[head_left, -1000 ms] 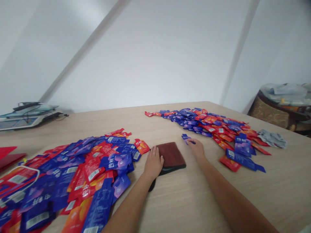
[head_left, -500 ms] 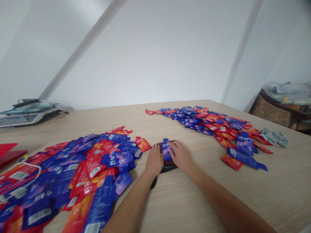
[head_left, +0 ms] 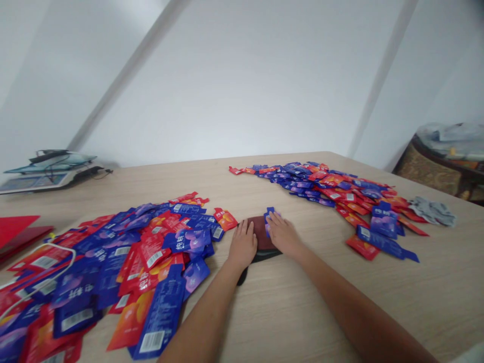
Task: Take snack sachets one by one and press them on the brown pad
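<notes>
My left hand lies with its fingers stretched out over the left side of a small dark brown pad with a black edge. Over the pad's right side, my right hand has its fingers extended flat across a blue-purple sachet. Much of that sachet is hidden under the fingers; its notched top end sticks out beyond them. Close to the left fingertips, a red-orange sachet rests on the table.
A large heap of red and blue sachets spreads across the left of the table. Another pile lies at the back right, beside grey gloves. A scale sits far left, near a red folder.
My right hand has slid the blue-purple sachet rightward across the pad, uncovering the pad's brown middle. My left hand stays on the pad. The camera view has shifted slightly.
</notes>
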### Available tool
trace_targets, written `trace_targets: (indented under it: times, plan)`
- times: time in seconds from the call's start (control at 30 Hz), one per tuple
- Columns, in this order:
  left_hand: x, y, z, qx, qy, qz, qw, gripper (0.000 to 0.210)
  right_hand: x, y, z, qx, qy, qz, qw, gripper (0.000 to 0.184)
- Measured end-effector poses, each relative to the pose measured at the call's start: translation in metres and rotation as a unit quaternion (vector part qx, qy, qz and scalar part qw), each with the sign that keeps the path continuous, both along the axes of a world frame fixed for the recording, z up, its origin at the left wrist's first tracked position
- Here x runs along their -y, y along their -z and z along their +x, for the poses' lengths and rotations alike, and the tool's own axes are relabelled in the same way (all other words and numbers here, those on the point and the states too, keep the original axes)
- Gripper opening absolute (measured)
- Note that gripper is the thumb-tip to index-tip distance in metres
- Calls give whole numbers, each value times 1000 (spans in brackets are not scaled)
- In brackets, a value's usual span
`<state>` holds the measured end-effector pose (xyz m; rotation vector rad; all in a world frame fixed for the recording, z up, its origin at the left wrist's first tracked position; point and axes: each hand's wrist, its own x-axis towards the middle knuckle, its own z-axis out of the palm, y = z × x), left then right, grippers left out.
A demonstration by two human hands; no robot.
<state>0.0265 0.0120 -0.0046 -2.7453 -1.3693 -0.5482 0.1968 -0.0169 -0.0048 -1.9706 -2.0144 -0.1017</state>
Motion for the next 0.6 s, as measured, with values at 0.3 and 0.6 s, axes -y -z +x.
trace_targets:
  times: [0.3, 0.6]
  plan:
    - [1, -1, -1, 14, 0, -4, 1000, 45, 8, -8, 35, -114, 45, 194, 973, 46]
    - [0, 0, 0, 52, 10, -5, 999, 46, 29, -38, -27, -128, -180, 181, 958, 46]
